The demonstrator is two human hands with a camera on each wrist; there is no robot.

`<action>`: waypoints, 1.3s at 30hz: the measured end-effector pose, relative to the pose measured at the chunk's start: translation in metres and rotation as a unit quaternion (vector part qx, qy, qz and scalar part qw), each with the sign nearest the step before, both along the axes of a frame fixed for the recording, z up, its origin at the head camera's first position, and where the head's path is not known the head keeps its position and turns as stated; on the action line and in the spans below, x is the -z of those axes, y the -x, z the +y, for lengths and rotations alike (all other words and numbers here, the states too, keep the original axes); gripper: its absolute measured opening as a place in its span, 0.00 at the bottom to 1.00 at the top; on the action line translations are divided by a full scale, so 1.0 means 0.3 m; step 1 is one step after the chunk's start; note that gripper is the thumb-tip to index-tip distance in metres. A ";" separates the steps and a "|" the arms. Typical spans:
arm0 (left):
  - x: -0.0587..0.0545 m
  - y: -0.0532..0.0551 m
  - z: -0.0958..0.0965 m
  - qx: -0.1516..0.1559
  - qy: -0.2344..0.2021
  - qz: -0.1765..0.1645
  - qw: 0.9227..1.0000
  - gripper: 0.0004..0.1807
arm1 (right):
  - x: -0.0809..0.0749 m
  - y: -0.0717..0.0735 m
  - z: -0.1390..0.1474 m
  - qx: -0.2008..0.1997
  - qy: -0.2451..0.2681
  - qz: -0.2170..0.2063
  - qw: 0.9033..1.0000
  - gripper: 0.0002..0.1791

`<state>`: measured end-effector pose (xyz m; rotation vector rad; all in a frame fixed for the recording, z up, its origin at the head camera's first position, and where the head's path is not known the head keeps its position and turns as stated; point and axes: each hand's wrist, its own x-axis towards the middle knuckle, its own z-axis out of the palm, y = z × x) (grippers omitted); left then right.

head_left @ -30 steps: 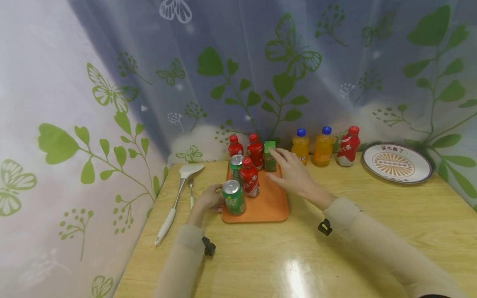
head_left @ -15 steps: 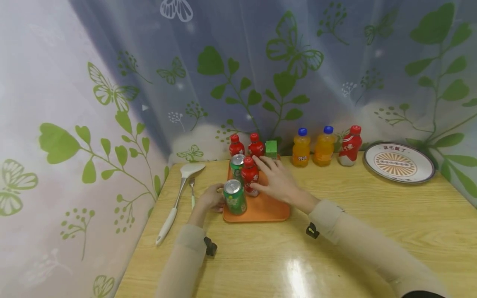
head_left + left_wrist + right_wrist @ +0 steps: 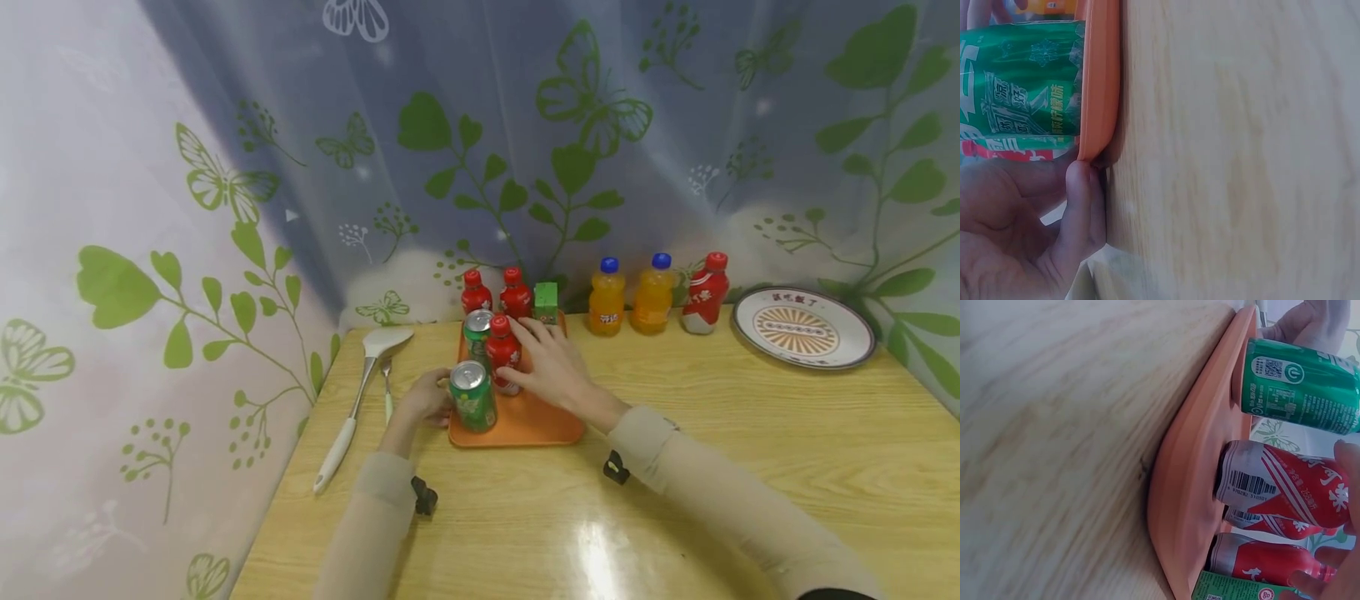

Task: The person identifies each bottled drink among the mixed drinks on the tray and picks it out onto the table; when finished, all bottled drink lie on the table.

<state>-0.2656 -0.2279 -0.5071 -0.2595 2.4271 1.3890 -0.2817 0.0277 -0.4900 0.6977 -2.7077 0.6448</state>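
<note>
On an orange tray [image 3: 551, 429] stand green drink cans, red-capped drink bottles and a green drink carton [image 3: 546, 302]. My left hand [image 3: 429, 400] is at the tray's left edge, beside the nearer green can [image 3: 472, 396]; in the left wrist view its thumb and fingers pinch the tray's rim [image 3: 1099, 94]. The right hand [image 3: 551, 367] holds the front red bottle [image 3: 502, 350], thumb on one side and fingers on the other. That bottle [image 3: 1285, 484] stands upright on the tray. A second green can [image 3: 477, 329] and two red bottles [image 3: 515, 293] stand behind.
Left of the tray lie a white-handled spatula [image 3: 352, 417] and a fork [image 3: 387, 387]. Along the back stand two orange juice bottles [image 3: 607, 300] and another red bottle [image 3: 705, 296]. A round patterned plate [image 3: 804, 327] leans at the back right, before a curtain.
My right hand has moved from the green carton leftward and nearer to the front red bottle, which has shifted very slightly left. The left hand has stayed at the tray's edge.
</note>
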 end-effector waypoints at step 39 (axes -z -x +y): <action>0.001 0.002 0.003 -0.011 0.007 0.000 1.000 0.35 | 0.000 -0.021 0.032 -0.014 0.169 -0.081 0.982 0.42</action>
